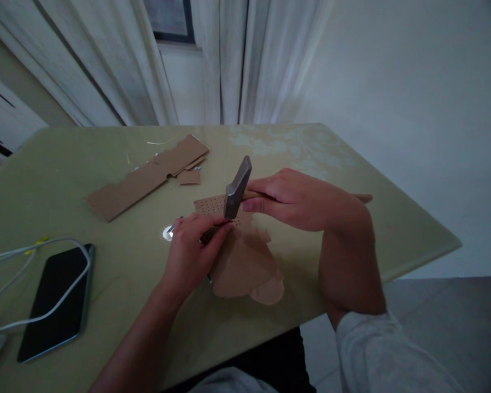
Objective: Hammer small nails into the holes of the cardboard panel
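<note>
The right hand (294,199) grips a head-heavy hammer (238,188) high on its wooden handle, near the steel head, above the thin, bendable cardboard piece (245,262) on the table (352,218), while the left hand (192,248) pinches something small, perhaps a nail.

Both hands close together, forearms angled in.
Left hand (190,248) pinching, fingers curled; right hand (298,199) fisted, wrist bent, sleeve pushed up.

No readable text, label, brand or number shows on anything.
</note>
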{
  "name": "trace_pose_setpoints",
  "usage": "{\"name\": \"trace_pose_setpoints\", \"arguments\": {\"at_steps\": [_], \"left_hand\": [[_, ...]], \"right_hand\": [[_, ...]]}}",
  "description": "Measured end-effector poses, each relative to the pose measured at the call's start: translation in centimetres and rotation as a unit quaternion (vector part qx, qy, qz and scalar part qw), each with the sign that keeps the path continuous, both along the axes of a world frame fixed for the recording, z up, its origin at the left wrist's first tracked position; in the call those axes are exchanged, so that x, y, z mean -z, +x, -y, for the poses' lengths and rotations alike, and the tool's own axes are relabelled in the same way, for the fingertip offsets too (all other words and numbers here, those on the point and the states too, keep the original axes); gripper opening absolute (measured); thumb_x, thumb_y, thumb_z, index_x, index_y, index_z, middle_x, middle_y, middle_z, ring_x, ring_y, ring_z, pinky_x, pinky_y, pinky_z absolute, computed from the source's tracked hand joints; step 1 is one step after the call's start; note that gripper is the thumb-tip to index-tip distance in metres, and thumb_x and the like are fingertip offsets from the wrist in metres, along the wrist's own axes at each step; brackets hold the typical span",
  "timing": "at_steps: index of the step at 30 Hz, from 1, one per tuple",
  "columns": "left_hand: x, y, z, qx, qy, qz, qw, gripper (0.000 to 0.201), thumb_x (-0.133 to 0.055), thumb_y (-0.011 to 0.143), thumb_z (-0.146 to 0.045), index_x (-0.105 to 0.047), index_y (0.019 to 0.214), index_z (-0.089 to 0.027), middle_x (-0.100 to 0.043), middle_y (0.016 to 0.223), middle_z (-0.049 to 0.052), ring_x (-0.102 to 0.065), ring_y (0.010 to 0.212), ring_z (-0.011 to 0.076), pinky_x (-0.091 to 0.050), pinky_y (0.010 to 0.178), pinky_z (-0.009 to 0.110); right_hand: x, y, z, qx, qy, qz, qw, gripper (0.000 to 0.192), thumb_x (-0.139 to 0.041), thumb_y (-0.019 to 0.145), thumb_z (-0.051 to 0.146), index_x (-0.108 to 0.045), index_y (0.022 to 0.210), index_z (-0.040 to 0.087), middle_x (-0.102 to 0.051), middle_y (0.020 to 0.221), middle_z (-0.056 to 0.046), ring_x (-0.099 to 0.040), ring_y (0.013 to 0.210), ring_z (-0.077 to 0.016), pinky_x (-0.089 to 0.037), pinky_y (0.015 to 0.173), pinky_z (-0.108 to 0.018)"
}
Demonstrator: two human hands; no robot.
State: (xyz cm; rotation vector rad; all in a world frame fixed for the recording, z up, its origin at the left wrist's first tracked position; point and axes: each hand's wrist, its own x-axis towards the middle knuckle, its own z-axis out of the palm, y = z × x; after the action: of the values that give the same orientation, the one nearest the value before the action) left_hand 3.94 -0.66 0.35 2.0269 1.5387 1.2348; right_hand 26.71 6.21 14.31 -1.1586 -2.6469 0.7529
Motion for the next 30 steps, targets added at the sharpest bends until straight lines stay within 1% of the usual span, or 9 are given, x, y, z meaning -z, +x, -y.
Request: {"name": "trace_pose_setpoints", "arguments": {"at_steps": [4, 9, 14, 18, 20, 23, 25, 27, 30], "left_hand": [[-0.02, -0.07, 0.01, 0.004, 0.0, -0.003, 1.0, 0.013, -0.076, 0.103, -0.029, -0.089, 0.104, -0.031, -0.082, 0.085, -0.002, -0.07, 0.076, 0.0213, -0.043, 0.079, 0.04], [0.18, -0.22, 0.0, 0.018, -0.002, 0.004, 1.0, 0.012, -0.078, 0.102, -0.027, -0.088, 0.106, -0.031, -0.084, 0.089, -0.002, -0.071, 0.077, 0.0207, -0.044, 0.08, 0.039], [0.35, -0.32, -0.06, 0.018, -0.003, 0.008, 1.0, 0.01, -0.079, 0.102, -0.028, -0.088, 0.105, -0.03, -0.084, 0.087, -0.003, -0.071, 0.077, 0.0203, -0.044, 0.078, 0.039], [0.42, -0.39, -0.14, 0.023, -0.005, 0.004, 1.0, 0.01, -0.079, 0.102, -0.029, -0.088, 0.104, -0.031, -0.084, 0.087, -0.003, -0.07, 0.075, 0.0197, -0.044, 0.078, 0.039], [0.37, -0.41, -0.15, 0.024, -0.003, 0.001, 1.0, 0.01, -0.079, 0.102, -0.029, -0.089, 0.104, -0.031, -0.084, 0.087, -0.002, -0.069, 0.074, 0.0197, -0.044, 0.078, 0.039], [0.17, -0.45, -0.13, 0.023, -0.004, -0.005, 1.0, 0.012, -0.077, 0.102, -0.029, -0.089, 0.104, -0.03, -0.084, 0.086, -0.001, -0.069, 0.075, 0.0204, -0.043, 0.076, 0.039], [0.05, -0.5, -0.11, 0.023, -0.01, -0.004, 1.0, 0.012, -0.077, 0.102, -0.03, -0.089, 0.104, -0.03, -0.083, 0.086, -0.001, -0.069, 0.075, 0.0208, -0.043, 0.075, 0.038], [0.0, -0.53, -0.11, 0.026, -0.012, -0.003, 1.0, 0.011, -0.077, 0.102, -0.03, -0.089, 0.103, -0.03, -0.083, 0.085, -0.001, -0.069, 0.075, 0.0207, -0.043, 0.075, 0.038], [0.04, -0.52, -0.14, 0.029, -0.009, -0.001, 1.0, 0.011, -0.078, 0.101, -0.03, -0.089, 0.102, -0.03, -0.083, 0.085, -0.002, -0.069, 0.073, 0.02, -0.044, 0.076, 0.038]], "right_hand": [[-0.21, 0.15, -0.07, -0.001, 0.0, 0.035, 0.999, 0.034, -0.063, 0.111, 0.05, -0.084, 0.109, 0.024, -0.081, 0.09, -0.005, -0.07, 0.086, -0.0232, -0.042, 0.083, -0.036], [-0.53, 0.64, -0.02, -0.004, 0.006, 0.022, 1.0, 0.04, -0.057, 0.113, 0.053, -0.084, 0.118, 0.024, -0.081, 0.093, -0.005, -0.071, 0.09, -0.0243, -0.043, 0.085, -0.037], [-0.56, 0.2, 0.22, -0.004, -0.018, 0.046, 0.999, 0.038, -0.06, 0.112, 0.054, -0.085, 0.12, 0.025, -0.082, 0.095, -0.006, -0.071, 0.091, -0.0247, -0.044, 0.085, -0.037], [-0.57, 0.38, 0.23, -0.004, 0.019, 0.032, 0.999, 0.047, -0.049, 0.116, 0.054, -0.083, 0.12, 0.022, -0.081, 0.099, -0.006, -0.069, 0.09, -0.023, -0.043, 0.085, -0.036], [-0.49, 0.53, 0.23, -0.011, 0.027, 0.023, 0.999, 0.048, -0.046, 0.118, 0.053, -0.082, 0.12, 0.022, -0.081, 0.101, -0.006, -0.069, 0.091, -0.0226, -0.043, 0.086, -0.036], [-0.36, 0.44, 0.33, -0.022, 0.003, 0.042, 0.999, 0.041, -0.052, 0.116, 0.05, -0.083, 0.118, 0.024, -0.083, 0.104, -0.006, -0.071, 0.093, -0.0232, -0.044, 0.087, -0.036], [-0.45, 0.3, 0.44, -0.012, -0.012, 0.058, 0.998, 0.038, -0.058, 0.113, 0.052, -0.084, 0.117, 0.025, -0.084, 0.103, -0.006, -0.072, 0.095, -0.024, -0.045, 0.088, -0.035], [-0.67, 0.26, 0.55, 0.008, -0.007, 0.053, 0.999, 0.039, -0.059, 0.113, 0.054, -0.085, 0.119, 0.025, -0.083, 0.098, -0.006, -0.072, 0.094, -0.0246, -0.045, 0.087, -0.035], [-0.95, 0.38, 0.62, 0.022, 0.015, 0.022, 0.999, 0.044, -0.056, 0.114, 0.056, -0.084, 0.123, 0.024, -0.083, 0.095, -0.006, -0.072, 0.092, -0.0246, -0.045, 0.086, -0.036]]}}
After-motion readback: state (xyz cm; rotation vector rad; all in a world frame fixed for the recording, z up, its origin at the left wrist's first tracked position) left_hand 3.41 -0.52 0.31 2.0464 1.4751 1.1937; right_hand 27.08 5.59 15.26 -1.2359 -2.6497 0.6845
